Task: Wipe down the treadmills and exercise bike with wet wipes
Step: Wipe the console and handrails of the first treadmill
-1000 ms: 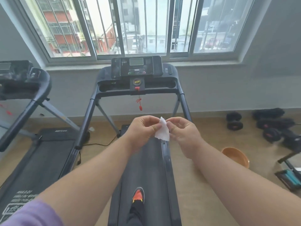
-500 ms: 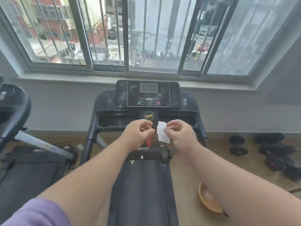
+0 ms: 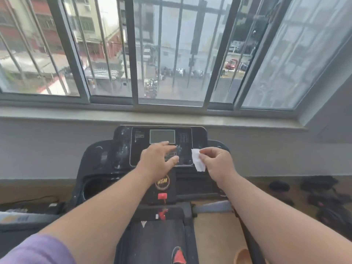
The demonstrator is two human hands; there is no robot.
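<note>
A black treadmill stands right in front of me, its dusty console [image 3: 122, 149] with a grey screen [image 3: 162, 136] below the window. My right hand [image 3: 219, 163] pinches a small white wet wipe [image 3: 198, 162] that hangs just over the console's right edge. My left hand [image 3: 157, 161] is spread with straight fingers over the console's button area and holds nothing; whether it touches the panel I cannot tell. The red safety key [image 3: 162, 196] sits below the round logo.
Another treadmill's edge [image 3: 22, 218] lies at the left. Dark dumbbells [image 3: 322, 195] crowd the floor at the right. An orange bowl [image 3: 242, 257] sits on the floor beside the belt. A barred window [image 3: 171, 54] and sill run behind the console.
I have come closer to the console. My left hand let go of the wipe and reached out over the buttons; my right hand keeps the wipe and moved right.
</note>
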